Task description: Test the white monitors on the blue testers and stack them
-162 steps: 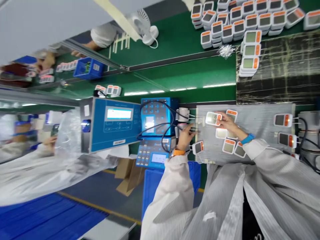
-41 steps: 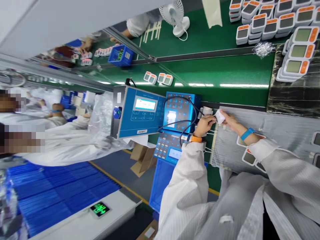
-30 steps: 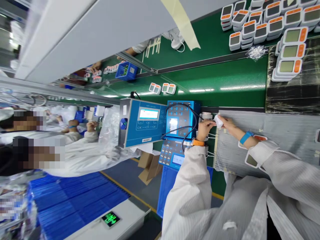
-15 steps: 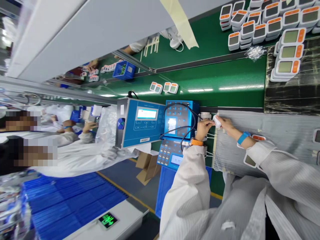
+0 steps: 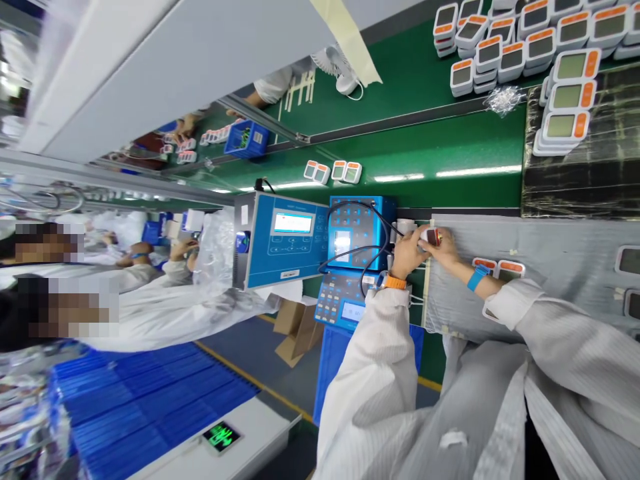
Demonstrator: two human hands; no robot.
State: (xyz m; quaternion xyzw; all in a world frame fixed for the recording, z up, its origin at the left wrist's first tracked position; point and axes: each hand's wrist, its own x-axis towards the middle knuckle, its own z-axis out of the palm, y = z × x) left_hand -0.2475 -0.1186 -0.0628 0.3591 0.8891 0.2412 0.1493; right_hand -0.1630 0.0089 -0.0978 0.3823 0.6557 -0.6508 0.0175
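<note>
My left hand, with an orange watch band at the wrist, has its fingers closed at the left edge of a small white display unit. From the other side my right hand, below a blue wrist strap, grips the same unit. Its dark face and a bit of orange show between the fingers; the rest is covered. Both hands are over the left edge of the grey mat. Similar white units with orange bands lie on the mat by my right wrist.
Blue test instruments with looped black cables stand left of my hands. Many display units are stacked at the back right, and more sit on a black wrapped block. A shelf crosses above. Co-workers in white sleeves are at left.
The display unit has turned in my hands, from its white side to its dark face. My right hand has shifted slightly left, uncovering more of the units on the mat.
</note>
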